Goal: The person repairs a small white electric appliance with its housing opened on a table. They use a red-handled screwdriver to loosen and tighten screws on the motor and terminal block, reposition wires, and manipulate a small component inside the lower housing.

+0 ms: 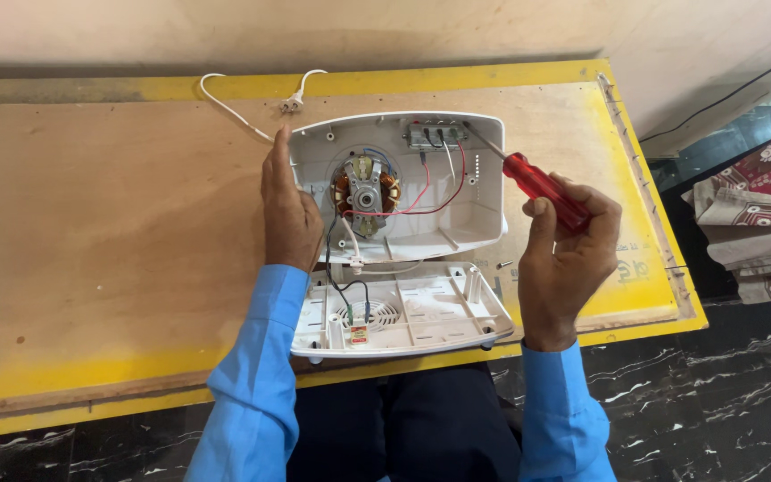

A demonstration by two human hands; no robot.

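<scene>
An opened white plastic appliance housing [457, 214] lies on a wooden board with a yellow border. Inside it sit a copper-wound motor [365, 195], red, black and white wires, and a switch block [435, 135] at the top. My left hand [289, 210] presses flat against the housing's left wall. My right hand [564, 259] grips a red-handled screwdriver [542, 187], whose metal shaft points up-left toward the switch block. The detached white base cover [421, 312] lies nearer to me, joined to the housing by wires.
A white power cord with plug [292, 103] trails off at the board's far edge. A small screw [504, 265] rests on the board by the cover. The board's right edge [649, 196] drops to a dark marble floor, where patterned folded cloth [760, 214] lies.
</scene>
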